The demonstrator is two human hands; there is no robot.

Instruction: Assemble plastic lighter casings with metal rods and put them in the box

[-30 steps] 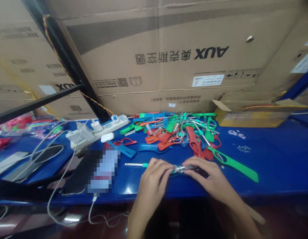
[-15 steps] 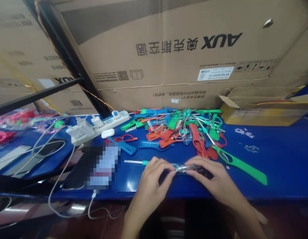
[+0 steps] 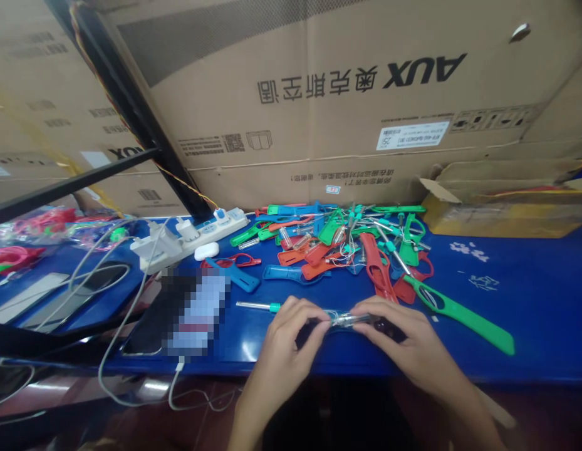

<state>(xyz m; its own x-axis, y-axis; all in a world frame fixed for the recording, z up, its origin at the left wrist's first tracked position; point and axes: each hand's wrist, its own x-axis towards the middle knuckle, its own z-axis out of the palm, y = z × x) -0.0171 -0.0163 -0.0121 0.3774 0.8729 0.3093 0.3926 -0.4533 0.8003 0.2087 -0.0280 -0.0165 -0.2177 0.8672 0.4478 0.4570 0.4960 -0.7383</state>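
Between my two hands, above the blue table (image 3: 210, 369), is a partly assembled stick lighter (image 3: 343, 319). Its thin metal nozzle (image 3: 255, 306) with a teal collar sticks out to the left, past my left hand (image 3: 288, 344). The left thumb and fingers pinch the lighter near some thin white wires. My right hand (image 3: 408, 335) grips its right part, where a clear tube shows; a dark part lies under the palm. The fingers partly hide the lighter's body. Beyond the hands lies a pile of lighter parts (image 3: 314, 254), with red, blue and green shells, nozzles and clear tubes.
A green lighter (image 3: 478, 322) lies at the right. An open cardboard box (image 3: 502, 216) stands behind it. To the left are a phone (image 3: 197, 319) on a cable, a power strip (image 3: 210, 232) with chargers, and a white earbud case (image 3: 207, 252). Large cartons (image 3: 319, 125) wall the back.
The camera view has shifted slightly. Both hands keep their pinch on the lighter, with hardly any movement.
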